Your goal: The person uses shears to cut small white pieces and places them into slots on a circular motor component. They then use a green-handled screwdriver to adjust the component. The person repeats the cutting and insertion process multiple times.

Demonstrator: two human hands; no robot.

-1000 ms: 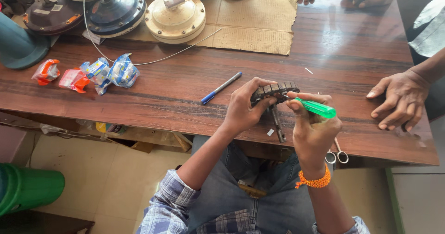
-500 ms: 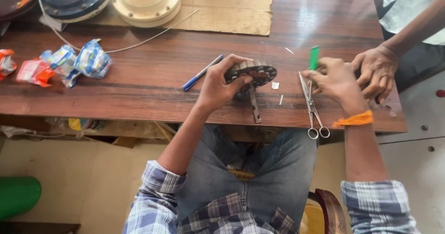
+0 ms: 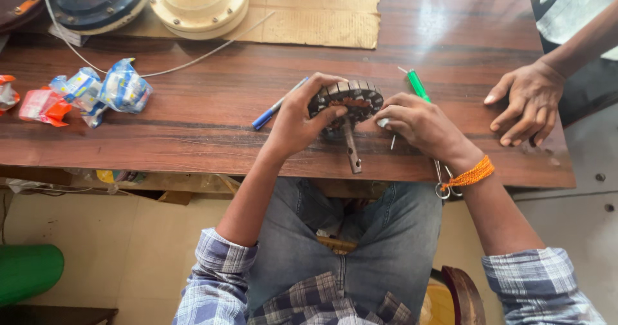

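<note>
Left hand [image 3: 296,122] wrapped around the left edge of a round slotted metal core [image 3: 347,99], fingers curled over its rim, thumb pressing the near side. Core held just above the wooden table [image 3: 193,138], with a short metal shaft [image 3: 351,150] pointing down from its middle toward the table's front edge.

Right hand [image 3: 418,125] half closed, fingertips pinched against the right side of the same core, gripping a small pale bit there; too small to tell what. Orange thread band [image 3: 471,174] around that wrist.

Just under the right wrist, a pair of scissors [image 3: 441,182], loops sticking out past the table edge. Just beyond the right hand's knuckles, a green-handled screwdriver [image 3: 417,85] lying flat, tip pointing away. Just left of the left hand, a blue pen [image 3: 275,106] lying at a slant.

Further left of the left hand, a cluster of small plastic packets [image 3: 106,90], blue and white, then red ones near the table's end. Well to the right of the right hand, another person's hand [image 3: 524,103] resting spread on the table.

Beyond both hands, a sheet of cardboard [image 3: 322,9]; on it a cream round motor housing [image 3: 199,3], and next to that a dark blue one [image 3: 96,3], with a thin white wire [image 3: 193,59] trailing across the wood.
</note>
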